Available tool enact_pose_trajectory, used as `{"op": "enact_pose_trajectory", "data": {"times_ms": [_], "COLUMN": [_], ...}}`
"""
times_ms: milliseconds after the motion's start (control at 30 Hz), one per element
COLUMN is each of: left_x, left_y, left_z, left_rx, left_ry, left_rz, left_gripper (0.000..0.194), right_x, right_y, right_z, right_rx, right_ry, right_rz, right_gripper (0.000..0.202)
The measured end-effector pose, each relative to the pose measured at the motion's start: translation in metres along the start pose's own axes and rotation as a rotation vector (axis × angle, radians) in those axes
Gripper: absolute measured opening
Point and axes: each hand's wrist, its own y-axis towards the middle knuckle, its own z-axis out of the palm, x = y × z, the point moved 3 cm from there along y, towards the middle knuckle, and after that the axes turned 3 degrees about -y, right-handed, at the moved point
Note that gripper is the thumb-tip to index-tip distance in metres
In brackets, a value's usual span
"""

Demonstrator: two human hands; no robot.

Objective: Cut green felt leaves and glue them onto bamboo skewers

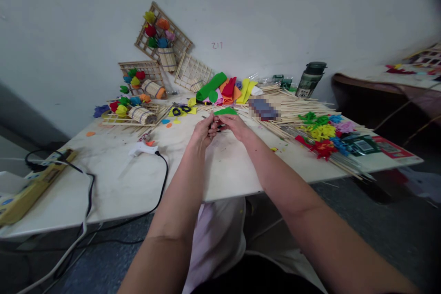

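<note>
Over the middle of the white table [227,170], my two hands are close together. My left hand [206,128] is closed round a thin stem topped by a round green piece [213,97]. Just to its right my right hand [234,125] has its fingers pressed together by a green felt piece [226,110]; whatever lies between those fingers is too small to make out. Something dark and red shows between the hands. Behind them lie a green felt roll [212,87] and folded red felt [229,90].
A white glue gun [144,148] with a black cord lies left of my arms. Scissors [181,110] rest on yellow felt. Bamboo sticks [296,108], colourful flowers [320,133] and a dark bottle [311,79] are right. A yellow power strip [37,183] sits at far left.
</note>
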Motion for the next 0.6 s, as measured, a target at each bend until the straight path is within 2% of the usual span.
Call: {"op": "enact_pose_trajectory", "data": {"times_ms": [67, 167, 267, 500, 600], "left_x": [0.002, 0.005, 0.008, 0.014, 0.015], "left_y": [-0.001, -0.001, 0.002, 0.007, 0.009], "left_z": [0.003, 0.006, 0.005, 0.002, -0.004], "left_rx": [0.009, 0.044, 0.071, 0.041, -0.046], "left_ry": [-0.035, -0.067, -0.038, 0.102, 0.222], "left_rz": [-0.076, -0.127, -0.087, 0.045, 0.054], "left_gripper": [0.034, 0.035, 0.035, 0.041, 0.048], "right_x": [-0.001, -0.004, -0.005, -0.003, -0.003], "right_y": [-0.001, 0.001, 0.003, 0.001, 0.003], "right_z": [0.005, 0.006, 0.004, 0.005, 0.001], "right_rx": [0.031, -0.005, -0.048, -0.043, -0.127], "right_ry": [0.028, 0.077, 0.092, 0.154, 0.115], "right_rz": [0.004, 0.010, 0.003, -0.016, -0.046], "right_gripper": [0.037, 0.035, 0.032, 0.029, 0.029]}}
